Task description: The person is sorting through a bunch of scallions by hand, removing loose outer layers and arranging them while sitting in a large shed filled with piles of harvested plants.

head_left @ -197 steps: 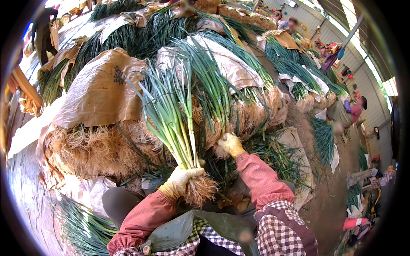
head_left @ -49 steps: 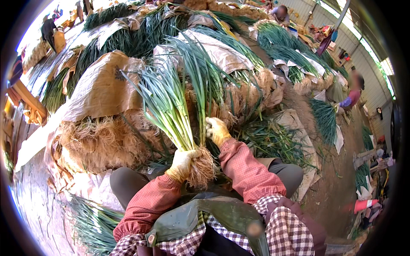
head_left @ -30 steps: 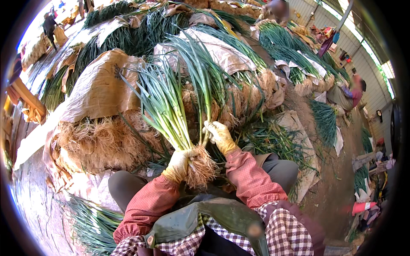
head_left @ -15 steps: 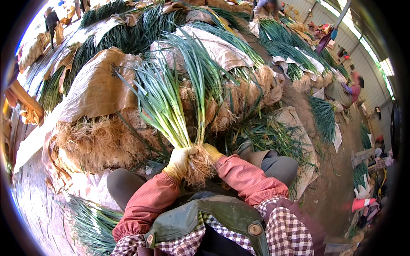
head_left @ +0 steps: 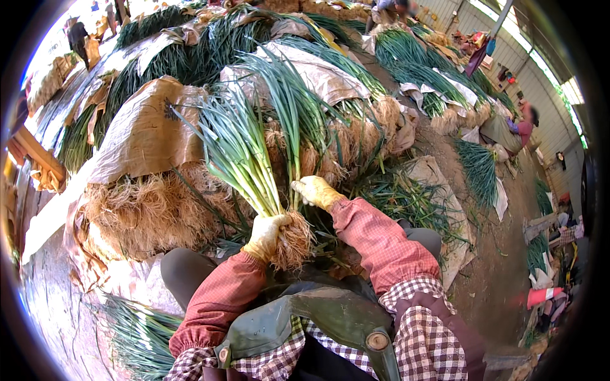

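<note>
My left hand [head_left: 267,237], in a pale yellow glove, is closed round the lower stems of a bunch of green onions [head_left: 251,165], just above their tangled brown roots [head_left: 295,243]. The leaves fan upward and away from me. To the right, my gloved right hand [head_left: 316,192] is higher up, with curled fingers against the thin stalks of a second, narrower part of the bunch [head_left: 294,140]. Its fingertips meet at those stalks, partly hidden. Both forearms wear red patterned sleeves.
A root-fringed heap of green onions [head_left: 152,213] under a tan sack [head_left: 149,127] lies ahead on the left. Loose green leaves [head_left: 406,203] cover a mat on the right. More onions [head_left: 140,333] lie at lower left. A person [head_left: 522,129] is farther right.
My right hand has moved up and slightly right, from beside the roots to higher along the thin stalks. My left hand keeps its hold on the bunch, almost unmoved.
</note>
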{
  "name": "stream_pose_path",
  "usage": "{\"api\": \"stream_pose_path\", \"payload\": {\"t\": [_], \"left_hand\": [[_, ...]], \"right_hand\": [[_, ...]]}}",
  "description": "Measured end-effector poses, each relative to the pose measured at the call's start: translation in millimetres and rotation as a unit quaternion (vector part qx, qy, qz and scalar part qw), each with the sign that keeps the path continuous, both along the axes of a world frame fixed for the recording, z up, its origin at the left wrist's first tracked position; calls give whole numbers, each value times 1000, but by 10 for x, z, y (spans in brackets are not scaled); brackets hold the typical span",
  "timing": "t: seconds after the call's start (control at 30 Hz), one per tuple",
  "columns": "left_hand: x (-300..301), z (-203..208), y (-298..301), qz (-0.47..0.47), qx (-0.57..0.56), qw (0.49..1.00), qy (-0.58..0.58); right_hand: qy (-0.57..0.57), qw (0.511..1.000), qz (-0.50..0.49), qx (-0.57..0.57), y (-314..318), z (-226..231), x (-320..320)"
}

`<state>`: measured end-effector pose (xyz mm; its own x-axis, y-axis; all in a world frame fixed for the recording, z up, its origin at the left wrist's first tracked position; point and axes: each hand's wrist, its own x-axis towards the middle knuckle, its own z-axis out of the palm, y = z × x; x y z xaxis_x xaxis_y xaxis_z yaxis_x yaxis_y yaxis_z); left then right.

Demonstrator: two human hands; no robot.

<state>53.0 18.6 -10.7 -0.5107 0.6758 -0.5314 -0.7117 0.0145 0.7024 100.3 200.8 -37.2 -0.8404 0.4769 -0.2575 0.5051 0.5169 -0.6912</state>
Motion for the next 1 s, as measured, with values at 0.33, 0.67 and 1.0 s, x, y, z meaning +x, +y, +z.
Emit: {"api": "stream_pose_path", "payload": {"t": [0.33, 0.67, 1.0], "left_hand": [[-173, -346, -83, 3, 4, 1000, 22], [-169, -541, 40, 21, 60, 997, -32], [-170, -321, -95, -10, 171, 972, -164]], "right_hand": [[280, 893, 144, 323, -839, 376, 76], [453, 889, 33, 50, -1259, 854, 598], [246, 616, -6, -749, -226, -9, -12]]}}
